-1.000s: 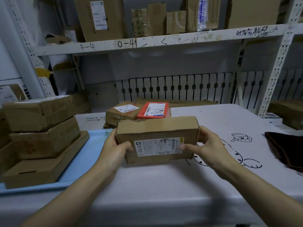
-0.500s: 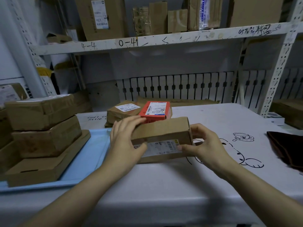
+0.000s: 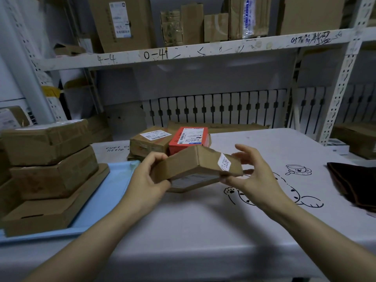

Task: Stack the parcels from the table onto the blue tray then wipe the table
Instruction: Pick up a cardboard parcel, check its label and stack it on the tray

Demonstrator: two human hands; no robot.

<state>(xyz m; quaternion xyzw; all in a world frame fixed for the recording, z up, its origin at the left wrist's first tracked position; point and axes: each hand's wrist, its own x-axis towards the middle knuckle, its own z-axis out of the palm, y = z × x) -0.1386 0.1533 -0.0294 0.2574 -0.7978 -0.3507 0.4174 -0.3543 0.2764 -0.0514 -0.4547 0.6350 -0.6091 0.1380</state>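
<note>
Since half a second back, parcel has turned corner-on and lifted off the counter. Left hand grips its left end, fingers curled round. Right hand spread, thumb under the right end. Long axis runs left-right; blue tray lies leftward, nearer the left hand.

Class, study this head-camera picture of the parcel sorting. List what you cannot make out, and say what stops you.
- Print on the held parcel's big label: faces down, in shadow.
- Blue tray's left part: covered by the stack, cut by the frame edge.
- Parcel under the red box: mostly hidden by the box and the held parcel.
- Dark cloth: cut by the right edge.
- Right hand's grip: fingers spread, contact unclear.
</note>
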